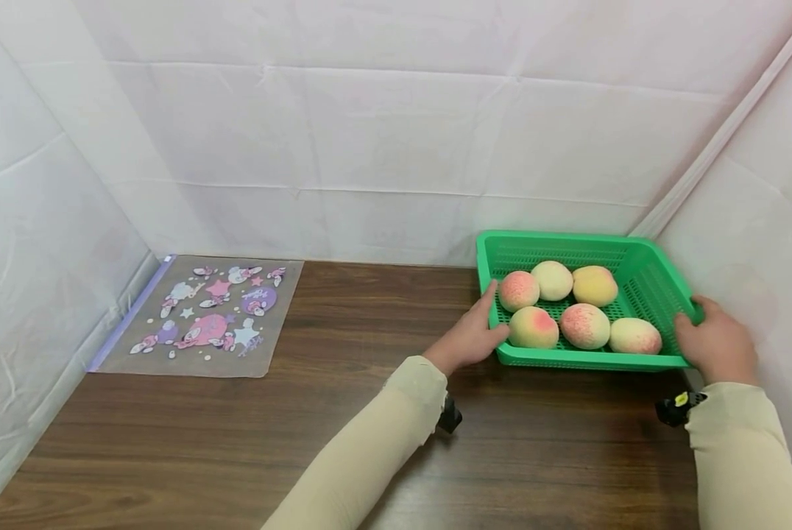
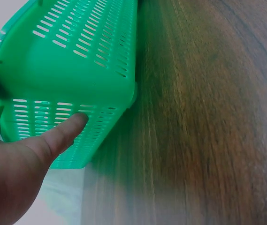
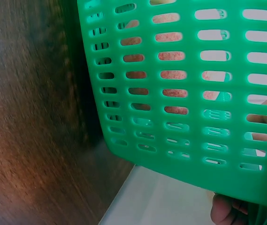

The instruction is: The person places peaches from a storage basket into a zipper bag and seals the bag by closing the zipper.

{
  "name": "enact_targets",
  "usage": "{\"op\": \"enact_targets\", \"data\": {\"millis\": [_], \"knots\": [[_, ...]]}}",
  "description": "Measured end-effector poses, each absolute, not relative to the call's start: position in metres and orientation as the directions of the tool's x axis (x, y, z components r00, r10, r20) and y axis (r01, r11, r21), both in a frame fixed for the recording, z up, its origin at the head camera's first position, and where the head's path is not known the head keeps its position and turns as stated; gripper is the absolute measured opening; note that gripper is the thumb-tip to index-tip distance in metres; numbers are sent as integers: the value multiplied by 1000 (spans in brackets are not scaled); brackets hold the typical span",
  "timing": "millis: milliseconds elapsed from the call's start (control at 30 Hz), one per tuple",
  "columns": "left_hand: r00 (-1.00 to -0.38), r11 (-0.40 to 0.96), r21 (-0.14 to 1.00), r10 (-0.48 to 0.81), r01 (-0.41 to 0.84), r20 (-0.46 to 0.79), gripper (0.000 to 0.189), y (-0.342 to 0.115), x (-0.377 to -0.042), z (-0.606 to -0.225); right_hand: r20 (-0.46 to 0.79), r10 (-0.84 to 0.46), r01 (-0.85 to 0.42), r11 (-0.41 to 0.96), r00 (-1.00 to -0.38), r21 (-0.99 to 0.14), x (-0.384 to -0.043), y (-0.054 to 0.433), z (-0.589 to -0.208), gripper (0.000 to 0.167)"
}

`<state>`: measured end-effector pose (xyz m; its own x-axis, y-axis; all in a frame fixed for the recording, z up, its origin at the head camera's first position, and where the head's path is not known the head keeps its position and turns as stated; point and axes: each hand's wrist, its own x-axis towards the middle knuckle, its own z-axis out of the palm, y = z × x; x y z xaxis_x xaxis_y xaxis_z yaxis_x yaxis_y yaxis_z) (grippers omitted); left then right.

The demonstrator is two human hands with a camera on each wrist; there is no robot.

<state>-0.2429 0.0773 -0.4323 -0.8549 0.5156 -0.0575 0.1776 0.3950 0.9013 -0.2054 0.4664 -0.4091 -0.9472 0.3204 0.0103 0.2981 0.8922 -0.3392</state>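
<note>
A green slotted plastic basket [image 1: 588,359] stands at the back right of the table with several peaches [image 1: 584,326] in it, red and pale yellow. My left hand [image 1: 469,338] holds its left side, thumb over the rim near the front corner. In the left wrist view, one finger [image 2: 63,133] of that hand lies along the slotted outer wall. At the opposite end, my right hand [image 1: 720,342] grips the right rim. The right wrist view shows fingertips [image 3: 221,209] below the rim, and peach skin through the slots.
A clear zip bag [image 1: 191,316] printed with pink and purple cartoon figures lies flat at the left on the brown wooden table [image 1: 237,442]. White cloth walls [image 1: 369,132] rise at the back and both sides, the right one close beside my right hand.
</note>
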Motion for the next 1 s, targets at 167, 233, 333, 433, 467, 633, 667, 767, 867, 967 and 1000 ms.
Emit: {"op": "enact_targets", "data": {"millis": [167, 233, 333, 433, 467, 633, 667, 767, 867, 967, 1000], "knots": [[-850, 385, 907, 524, 171, -62, 78, 72, -243, -434, 20, 324, 298, 894, -946, -335, -205, 461, -411, 70], [-848, 381, 909, 526, 168, -64, 78, 69, -243, -435, 29, 315, 287, 896, -949, -340, -206, 458, -411, 69], [-846, 376, 911, 529, 168, -63, 78, 64, -243, -436, 26, 307, 279, 895, -951, -348, -207, 453, -412, 70], [-843, 364, 916, 536, 172, -55, 78, 59, -244, -436, 21, 308, 282, 894, -951, -348, -207, 449, -412, 70], [-843, 361, 916, 536, 177, -48, 78, 58, -244, -436, 22, 310, 283, 893, -951, -349, -207, 447, -412, 70], [-841, 359, 917, 539, 177, -49, 78, 50, -244, -436, 56, 309, 273, 900, -950, -340, -207, 440, -413, 68], [-842, 361, 916, 536, 173, -52, 77, 49, -244, -436, 58, 310, 273, 900, -949, -338, -207, 438, -413, 68], [-842, 367, 914, 537, 173, -56, 77, 45, -244, -436, 46, 321, 288, 897, -946, -334, -206, 433, -412, 68], [-836, 353, 919, 547, 178, -48, 77, 42, -244, -436, 27, 333, 304, 889, -942, -343, -204, 429, -409, 69], [-827, 340, 923, 560, 179, -46, 77, 40, -245, -435, 19, 345, 317, 882, -939, -348, -203, 427, -406, 70], [-826, 337, 925, 562, 174, -49, 76, 39, -245, -434, 18, 348, 320, 881, -937, -349, -203, 426, -406, 70]]}}
